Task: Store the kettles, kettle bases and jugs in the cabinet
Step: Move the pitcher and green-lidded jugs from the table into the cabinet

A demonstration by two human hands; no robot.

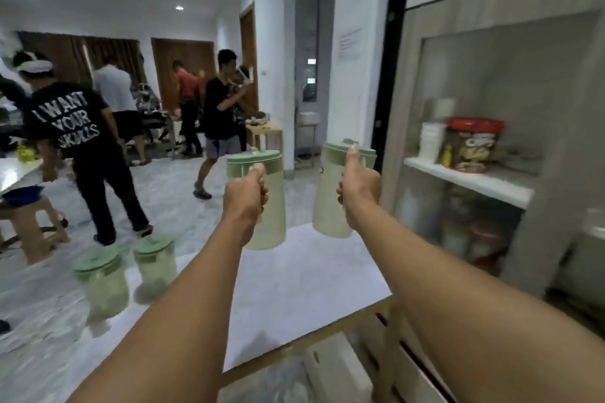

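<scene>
My left hand grips the handle of a pale green jug with a green lid, held in the air above the white table. My right hand grips a second green jug the same way, a little higher and nearer the cabinet on the right. Two more green-lidded jugs stand on the table's left part. The picture is blurred by motion. No kettles or kettle bases are visible.
The cabinet's white shelf holds a red-lidded tub and stacked white cups; jars show behind the lower glass. Several people stand in the room at the left. A brown stool with a blue bowl stands far left.
</scene>
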